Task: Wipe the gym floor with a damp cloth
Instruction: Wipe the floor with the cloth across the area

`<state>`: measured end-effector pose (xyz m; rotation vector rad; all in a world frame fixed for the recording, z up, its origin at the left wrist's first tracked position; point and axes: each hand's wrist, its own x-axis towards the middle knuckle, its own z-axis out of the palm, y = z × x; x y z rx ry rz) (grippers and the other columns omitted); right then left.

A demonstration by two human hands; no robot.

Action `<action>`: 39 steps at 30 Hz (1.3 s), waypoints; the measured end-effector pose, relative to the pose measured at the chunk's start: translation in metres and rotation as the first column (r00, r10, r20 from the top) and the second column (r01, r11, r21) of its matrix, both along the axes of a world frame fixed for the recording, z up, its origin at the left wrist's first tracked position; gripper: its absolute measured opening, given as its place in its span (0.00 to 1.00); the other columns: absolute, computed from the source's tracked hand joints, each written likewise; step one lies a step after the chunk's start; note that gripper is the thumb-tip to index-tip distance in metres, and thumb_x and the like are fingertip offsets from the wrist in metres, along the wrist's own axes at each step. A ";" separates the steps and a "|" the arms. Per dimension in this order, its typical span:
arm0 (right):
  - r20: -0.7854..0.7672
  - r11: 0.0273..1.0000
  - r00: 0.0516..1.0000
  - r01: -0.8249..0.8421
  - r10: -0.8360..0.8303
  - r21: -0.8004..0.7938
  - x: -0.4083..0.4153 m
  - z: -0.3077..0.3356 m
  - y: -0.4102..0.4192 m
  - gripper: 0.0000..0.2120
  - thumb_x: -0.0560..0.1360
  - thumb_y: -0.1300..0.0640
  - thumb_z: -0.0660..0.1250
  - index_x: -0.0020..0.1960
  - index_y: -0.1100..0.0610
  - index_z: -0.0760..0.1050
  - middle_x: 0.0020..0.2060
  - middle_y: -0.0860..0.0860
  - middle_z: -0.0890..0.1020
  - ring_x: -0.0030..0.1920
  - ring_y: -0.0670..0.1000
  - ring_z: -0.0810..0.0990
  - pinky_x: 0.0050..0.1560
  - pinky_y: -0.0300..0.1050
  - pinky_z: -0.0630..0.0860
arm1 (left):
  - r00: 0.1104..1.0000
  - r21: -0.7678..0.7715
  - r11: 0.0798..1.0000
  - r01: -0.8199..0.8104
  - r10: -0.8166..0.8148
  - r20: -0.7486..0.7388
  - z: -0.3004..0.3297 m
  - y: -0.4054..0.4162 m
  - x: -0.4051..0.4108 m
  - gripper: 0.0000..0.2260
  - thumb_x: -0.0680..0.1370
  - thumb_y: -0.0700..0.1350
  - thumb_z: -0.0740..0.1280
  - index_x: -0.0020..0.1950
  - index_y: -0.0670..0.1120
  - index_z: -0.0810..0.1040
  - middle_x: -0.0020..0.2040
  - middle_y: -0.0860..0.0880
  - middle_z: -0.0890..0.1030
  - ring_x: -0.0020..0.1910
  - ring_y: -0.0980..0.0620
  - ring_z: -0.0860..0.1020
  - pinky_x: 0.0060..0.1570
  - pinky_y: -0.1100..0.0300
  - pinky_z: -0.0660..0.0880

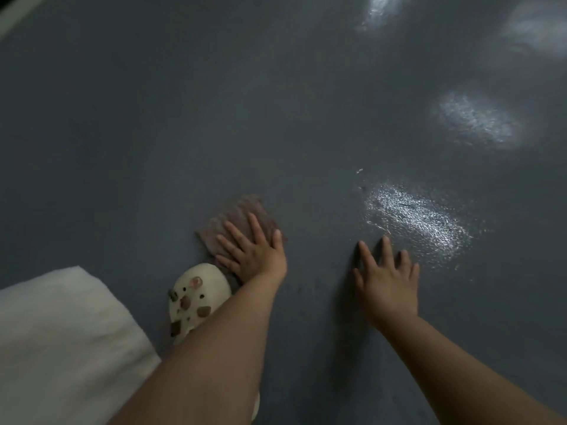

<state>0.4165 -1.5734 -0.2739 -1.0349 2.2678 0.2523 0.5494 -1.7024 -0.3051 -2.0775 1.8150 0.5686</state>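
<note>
left hand (254, 256) presses flat on brown cloth (242, 222) mid frame, fingers apart. right hand (388, 280) flat on grey floor (184, 118), fingers spread, w/ nothing in it.

bare forearms (221, 348), cream charm-studded clog (196, 299), white trousers (61, 348)

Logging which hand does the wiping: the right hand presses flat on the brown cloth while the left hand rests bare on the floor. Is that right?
Not quite. The head view shows the left hand pressing flat on the brown cloth, while the right hand rests bare on the floor.
</note>
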 end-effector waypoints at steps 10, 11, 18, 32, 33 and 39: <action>0.087 0.994 0.994 0.066 -0.059 -0.086 0.018 0.055 0.041 0.21 0.81 0.51 0.53 0.73 0.53 0.63 0.76 0.56 0.55 0.73 0.60 0.59 0.71 0.51 0.58 | 0.789 0.344 0.715 0.608 -0.594 -0.160 0.054 0.073 -0.008 0.33 0.80 0.62 0.54 0.77 0.57 0.39 0.76 0.46 0.32 0.75 0.40 0.34 0.71 0.37 0.39; 0.093 0.992 0.994 0.068 -0.058 -0.109 0.022 0.066 0.045 0.20 0.81 0.53 0.54 0.72 0.54 0.64 0.76 0.56 0.57 0.72 0.59 0.60 0.69 0.50 0.60 | 0.790 0.346 0.715 0.607 -0.589 -0.169 0.068 0.069 -0.006 0.33 0.80 0.60 0.56 0.77 0.56 0.40 0.77 0.47 0.33 0.75 0.41 0.35 0.72 0.39 0.40; 0.038 0.951 0.999 0.013 -0.001 -0.310 0.061 0.127 0.054 0.17 0.79 0.54 0.56 0.67 0.56 0.71 0.67 0.55 0.69 0.65 0.58 0.69 0.61 0.48 0.67 | 0.804 0.179 0.789 0.588 -0.547 -0.234 0.148 0.088 0.022 0.34 0.80 0.51 0.61 0.78 0.54 0.42 0.78 0.47 0.36 0.76 0.43 0.37 0.73 0.43 0.42; 0.091 0.962 0.996 0.008 0.018 -0.272 0.079 0.080 0.014 0.19 0.79 0.55 0.58 0.69 0.57 0.66 0.70 0.55 0.66 0.67 0.57 0.65 0.61 0.46 0.66 | 0.795 0.141 0.786 0.602 -0.574 -0.194 0.082 0.075 0.029 0.30 0.82 0.46 0.55 0.78 0.50 0.39 0.76 0.44 0.32 0.75 0.44 0.35 0.74 0.49 0.44; 0.095 0.966 0.995 0.008 0.017 -0.258 0.079 0.072 0.010 0.20 0.79 0.54 0.58 0.70 0.57 0.64 0.71 0.55 0.64 0.68 0.58 0.64 0.63 0.46 0.64 | 0.777 0.136 0.766 0.628 -0.605 -0.175 0.072 0.073 0.027 0.30 0.83 0.45 0.55 0.78 0.51 0.38 0.76 0.44 0.32 0.75 0.43 0.34 0.74 0.49 0.42; 0.108 0.977 0.986 0.142 -0.126 -0.157 0.081 0.019 -0.003 0.27 0.82 0.52 0.50 0.78 0.55 0.47 0.77 0.58 0.48 0.75 0.61 0.52 0.73 0.53 0.55 | 0.628 0.082 0.624 0.777 -0.761 -0.160 0.022 0.053 0.008 0.27 0.82 0.58 0.47 0.77 0.57 0.38 0.75 0.43 0.31 0.74 0.41 0.32 0.73 0.44 0.35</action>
